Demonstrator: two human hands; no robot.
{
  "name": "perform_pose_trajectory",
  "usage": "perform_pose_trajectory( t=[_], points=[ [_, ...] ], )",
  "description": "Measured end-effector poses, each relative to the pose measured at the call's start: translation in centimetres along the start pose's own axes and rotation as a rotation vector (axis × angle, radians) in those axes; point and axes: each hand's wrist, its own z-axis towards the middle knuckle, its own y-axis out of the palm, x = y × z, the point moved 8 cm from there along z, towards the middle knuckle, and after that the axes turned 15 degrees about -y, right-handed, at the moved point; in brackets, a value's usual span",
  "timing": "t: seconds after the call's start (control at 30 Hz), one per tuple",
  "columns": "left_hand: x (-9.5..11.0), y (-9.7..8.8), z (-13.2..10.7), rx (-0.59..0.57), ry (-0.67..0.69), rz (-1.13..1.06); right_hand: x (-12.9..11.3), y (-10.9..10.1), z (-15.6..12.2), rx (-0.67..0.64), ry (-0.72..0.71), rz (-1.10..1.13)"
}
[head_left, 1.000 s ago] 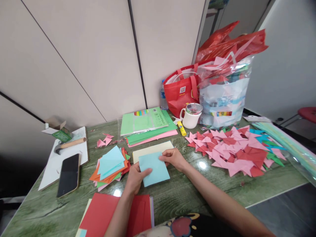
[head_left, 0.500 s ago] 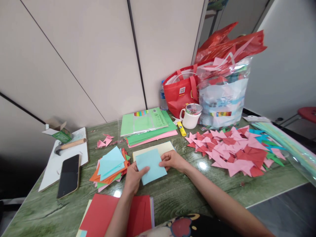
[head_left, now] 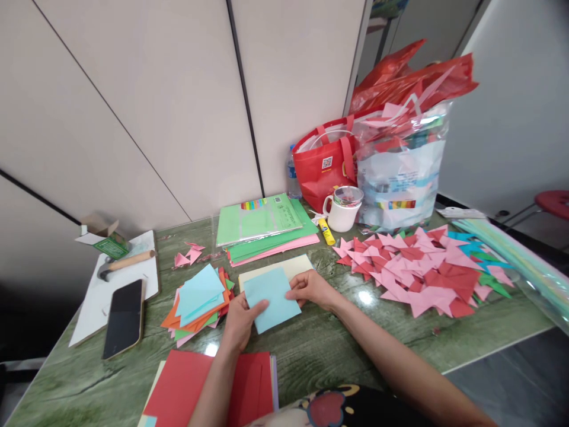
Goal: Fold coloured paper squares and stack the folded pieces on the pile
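Observation:
A square of light blue paper [head_left: 272, 299] is held between my two hands over the middle of the table. My left hand [head_left: 242, 317] grips its left edge, thumb on top and fingers underneath. At the right edge, my right hand [head_left: 309, 289] pinches the sheet between thumb and fingers. Cream-coloured paper [head_left: 296, 265] shows behind the blue square, partly covered by it. Left of my hands lies a pile of coloured paper squares [head_left: 202, 290], with light blue ones on top. Larger red sheets [head_left: 186, 379] lie under my left forearm.
Folded pink and red paper pieces [head_left: 427, 267] spread over the right side. Behind are green paper packs [head_left: 260, 222], a yellow glue stick [head_left: 326, 232], a white mug [head_left: 341, 214], a red bag [head_left: 322, 169] and a clear bag [head_left: 398, 172]. A phone [head_left: 124, 319] and hammer [head_left: 127, 263] lie left.

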Motion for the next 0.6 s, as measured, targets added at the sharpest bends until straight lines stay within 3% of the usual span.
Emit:
perform_pose_trajectory(
  t=[0.6],
  points=[
    [-0.12,0.03,0.07,-0.028,0.01,-0.001,-0.21,0.03,-0.03,0.007,-0.002,0.004]
  ],
)
